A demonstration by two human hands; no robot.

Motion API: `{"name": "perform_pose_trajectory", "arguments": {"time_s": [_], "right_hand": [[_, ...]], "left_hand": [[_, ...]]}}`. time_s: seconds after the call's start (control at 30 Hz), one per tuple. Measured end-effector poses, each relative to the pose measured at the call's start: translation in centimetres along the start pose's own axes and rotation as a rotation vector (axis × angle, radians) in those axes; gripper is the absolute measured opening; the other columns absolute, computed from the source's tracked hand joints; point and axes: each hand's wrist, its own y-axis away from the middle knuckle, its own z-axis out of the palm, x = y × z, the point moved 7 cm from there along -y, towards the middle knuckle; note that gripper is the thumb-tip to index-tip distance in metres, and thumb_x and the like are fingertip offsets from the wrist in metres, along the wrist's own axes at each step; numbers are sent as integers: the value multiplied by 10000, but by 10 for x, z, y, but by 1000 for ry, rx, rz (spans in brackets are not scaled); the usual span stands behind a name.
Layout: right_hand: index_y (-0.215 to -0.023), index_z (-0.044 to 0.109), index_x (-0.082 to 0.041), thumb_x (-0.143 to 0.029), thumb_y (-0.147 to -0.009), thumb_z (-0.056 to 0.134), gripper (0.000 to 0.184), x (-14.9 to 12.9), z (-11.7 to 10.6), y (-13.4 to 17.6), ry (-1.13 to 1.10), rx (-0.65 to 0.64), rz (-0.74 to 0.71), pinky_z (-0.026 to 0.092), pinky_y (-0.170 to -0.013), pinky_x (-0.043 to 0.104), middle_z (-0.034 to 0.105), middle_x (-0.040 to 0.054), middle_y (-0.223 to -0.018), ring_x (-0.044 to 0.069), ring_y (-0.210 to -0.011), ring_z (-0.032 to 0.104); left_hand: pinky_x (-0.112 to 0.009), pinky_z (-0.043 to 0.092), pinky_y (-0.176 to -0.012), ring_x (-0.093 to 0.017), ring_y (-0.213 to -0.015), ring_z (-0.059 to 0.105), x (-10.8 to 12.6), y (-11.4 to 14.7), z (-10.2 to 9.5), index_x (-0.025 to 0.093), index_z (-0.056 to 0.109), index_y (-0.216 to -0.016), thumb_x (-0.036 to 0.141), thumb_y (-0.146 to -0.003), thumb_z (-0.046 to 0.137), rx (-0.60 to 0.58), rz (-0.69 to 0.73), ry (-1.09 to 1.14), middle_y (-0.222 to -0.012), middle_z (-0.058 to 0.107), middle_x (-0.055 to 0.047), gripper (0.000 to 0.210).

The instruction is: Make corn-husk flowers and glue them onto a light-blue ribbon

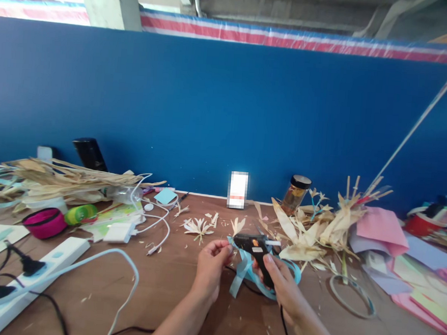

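My right hand (279,281) is wrapped round the handle of a black hot glue gun (249,244), with a white glue stick (273,243) poking out of its back end. The gun's nozzle points left towards my left hand (213,264). Thumb and fingers of that hand are pinched on the end of a light-blue ribbon (242,267), close by the nozzle. More of the ribbon loops beneath the gun and my right hand. Just above the nozzle shows a pale dried-husk flower (238,225); whether it is attached to the ribbon I cannot tell.
Another husk flower (199,228) lies left of centre among scraps. A lidded jar (297,192) and dried husks (318,230) stand right; a ring (352,296) lies nearer. Leftward are a power strip (43,272), cables and a husk pile (70,174). A blue partition (197,109) rises behind.
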Motion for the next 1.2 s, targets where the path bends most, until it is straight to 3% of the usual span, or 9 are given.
{"name": "perform_pose_trajectory", "arguments": {"time_s": [0.53, 0.63, 0.73, 0.83, 0.97, 1.07, 1.2], "right_hand": [[-671, 540, -148, -586, -722, 525, 441, 8, 1, -1, -29, -40, 21, 259, -412, 173, 426, -39, -536, 63, -463, 348], [-725, 569, -150, -591, -727, 516, 443, 1, 3, 1, -45, -67, -27, 294, -433, 185, 431, -35, -541, 75, -481, 366], [-788, 579, -152, -579, -763, 472, 441, -17, -7, 5, -16, 20, -104, 340, -475, 204, 465, -18, -581, 95, -526, 411], [-858, 564, -153, -530, -790, 461, 396, -37, -24, 14, 171, 111, -139, 359, -488, 215, 484, -12, -604, 109, -540, 432], [-906, 544, -177, -448, -836, 404, 313, -52, -63, 37, 647, 253, -237, 416, -605, 257, 567, 21, -723, 162, -674, 519], [-929, 538, -188, -450, -819, 397, 317, -42, -110, 62, 1025, 513, -216, 424, -677, 312, 613, 61, -848, 217, -789, 556], [-898, 557, -188, -454, -803, 408, 320, -15, -156, 83, 1453, 684, -81, 421, -674, 370, 628, 94, -866, 286, -837, 554]], "left_hand": [[-160, 385, -491, -56, -496, 504, -3, -2, 0, 112, 605, -698, 204, -554, 742, -17, -1, 1, -564, 593, 14, 219], [-154, 368, -470, -48, -473, 490, -3, -5, 0, 112, 605, -695, 201, -566, 734, -26, 11, 6, -557, 588, 18, 203], [-155, 370, -465, -47, -460, 490, -3, -6, -1, 112, 602, -682, 184, -552, 735, -5, 6, 12, -550, 588, 21, 199], [-152, 379, -468, -47, -467, 497, -3, -5, -1, 115, 600, -677, 172, -541, 738, 9, -10, 42, -564, 590, 23, 202], [-142, 397, -485, -47, -496, 512, -4, -4, 0, 119, 607, -699, 172, -563, 730, -8, -33, 44, -592, 598, 20, 190], [-139, 418, -510, -47, -521, 527, -4, -3, 0, 122, 610, -707, 161, -569, 730, -21, -37, 52, -623, 613, 11, 187], [-139, 431, -503, -52, -524, 535, -6, -2, 0, 121, 613, -698, 150, -557, 737, -17, -60, 64, -625, 619, 2, 189]]}}
